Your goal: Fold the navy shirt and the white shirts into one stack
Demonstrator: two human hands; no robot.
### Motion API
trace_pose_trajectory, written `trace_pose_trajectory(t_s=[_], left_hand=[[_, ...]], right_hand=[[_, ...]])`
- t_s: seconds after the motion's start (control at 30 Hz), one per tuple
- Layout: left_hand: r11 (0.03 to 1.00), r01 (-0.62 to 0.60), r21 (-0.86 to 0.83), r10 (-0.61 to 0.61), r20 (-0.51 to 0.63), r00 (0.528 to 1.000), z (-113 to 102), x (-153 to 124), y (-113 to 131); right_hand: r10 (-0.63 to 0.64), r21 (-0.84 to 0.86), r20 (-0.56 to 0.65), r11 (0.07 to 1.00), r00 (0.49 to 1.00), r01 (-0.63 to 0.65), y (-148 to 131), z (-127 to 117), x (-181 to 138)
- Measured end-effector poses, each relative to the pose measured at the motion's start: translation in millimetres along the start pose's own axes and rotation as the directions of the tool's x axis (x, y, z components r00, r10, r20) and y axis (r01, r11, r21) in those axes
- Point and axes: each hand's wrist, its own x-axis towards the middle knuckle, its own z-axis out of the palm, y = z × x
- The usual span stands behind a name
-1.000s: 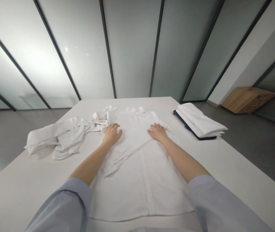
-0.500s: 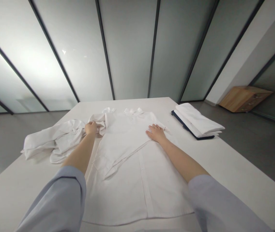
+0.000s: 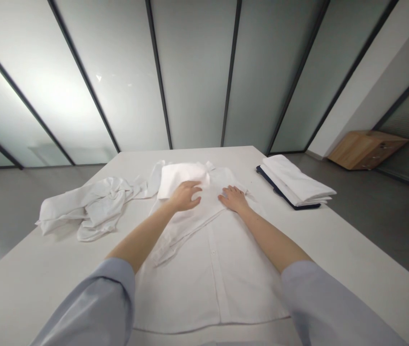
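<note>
A white button-front shirt [image 3: 247, 269] lies spread in front of me, its collar toward the far side. One sleeve crosses its front diagonally. Near the collar, the shirt's left part is turned inward as a raised white flap [image 3: 179, 174]. My left hand [image 3: 187, 196] is at the near edge of this flap, fingers curved to the right and thumb apart; its fingertips are beside the cloth, and whether they touch it is hard to see. Flat on the right of the chest rests my right hand [image 3: 234, 198], fingers spread.
A crumpled white garment [image 3: 89, 204] lies on the white table [image 3: 348, 254] at the left, reaching close to the shirt. To the right, folded white clothes [image 3: 294, 180] sit on a dark navy item [image 3: 307, 207]. A wooden cabinet [image 3: 365, 150] stands beyond on the floor.
My left hand has moved rightward from the shirt's left edge to its upper middle, and the cloth there has folded over inward. My right hand has stayed in place.
</note>
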Motion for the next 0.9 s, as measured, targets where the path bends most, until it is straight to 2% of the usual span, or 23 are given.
trace_pose_trajectory(t_s=[0.1, 0.2, 0.47, 0.63, 0.7, 0.77, 0.83, 0.9], left_hand=[[0.997, 0.062, -0.039, -0.059, 0.079, 0.995, 31.8, -12.7, 8.5], [0.983, 0.166, -0.077, -0.16, 0.078, 0.984, 47.9, -21.9, 0.3], [0.967, 0.238, -0.094, -0.23, 0.089, 0.969, 51.5, -26.8, -13.9], [0.944, 0.329, -0.039, -0.328, 0.026, 0.944, 52.5, -31.3, -21.4], [0.931, 0.366, -0.007, -0.365, 0.035, 0.93, 51.4, -33.7, -24.5], [0.927, 0.375, 0.008, -0.375, 0.053, 0.926, 50.3, -35.1, -26.2], [0.923, 0.385, 0.01, -0.385, 0.068, 0.92, 49.6, -35.4, -26.6], [0.914, 0.405, 0.011, -0.404, 0.089, 0.91, 48.8, -34.9, -26.3]], right_hand=[[-0.015, 0.0, -0.015, 1.0, 1.0, 0.015, 1.3, -0.2, -0.2], [-0.033, -0.008, -0.021, 0.999, 0.999, 0.033, 1.2, -1.5, -0.3], [0.029, -0.03, 0.015, 0.999, 0.999, -0.028, -9.4, -10.5, 21.8], [-0.164, 0.037, 0.041, 0.986, 0.986, 0.163, -15.6, -4.1, 40.4], [-0.201, 0.085, 0.024, 0.976, 0.979, 0.198, -17.0, -1.7, 42.2], [-0.203, 0.18, -0.041, 0.962, 0.978, 0.207, -17.8, -3.2, 41.8], [-0.158, 0.341, -0.123, 0.921, 0.98, 0.191, -17.7, -9.8, 40.3], [-0.07, 0.534, -0.163, 0.833, 0.984, 0.148, -15.4, -21.4, 38.3]])
